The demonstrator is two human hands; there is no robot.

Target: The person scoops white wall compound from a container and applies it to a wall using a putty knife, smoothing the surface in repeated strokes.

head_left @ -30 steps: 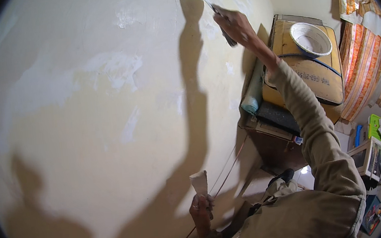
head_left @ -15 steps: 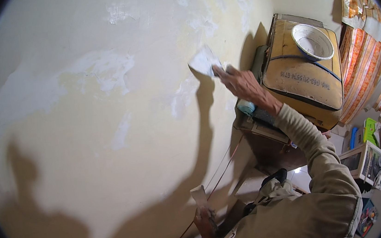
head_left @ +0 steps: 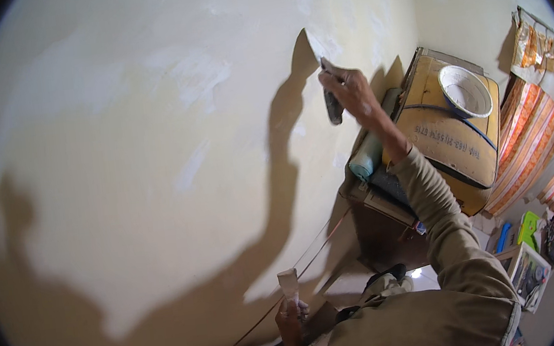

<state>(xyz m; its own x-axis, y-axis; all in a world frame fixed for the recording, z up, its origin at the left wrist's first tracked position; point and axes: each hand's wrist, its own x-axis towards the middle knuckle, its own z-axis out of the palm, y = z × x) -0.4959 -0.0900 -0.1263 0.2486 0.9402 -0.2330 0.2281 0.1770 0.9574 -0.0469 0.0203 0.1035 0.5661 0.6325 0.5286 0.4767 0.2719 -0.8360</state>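
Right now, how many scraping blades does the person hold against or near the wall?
2. One putty knife is in the right hand, raised at the wall. A second blade is in the left hand, held low. Others may be hidden.

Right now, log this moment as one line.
right hand: holds putty knife against wall | left hand: holds second scraper, low | white bowl on sack

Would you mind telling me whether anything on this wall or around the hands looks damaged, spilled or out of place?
Nothing looks spilled or broken. The wall is uneven: pale filler patches stand out against its cream paint. The right hand holds a putty knife to it; the left hand holds a second scraper low down.
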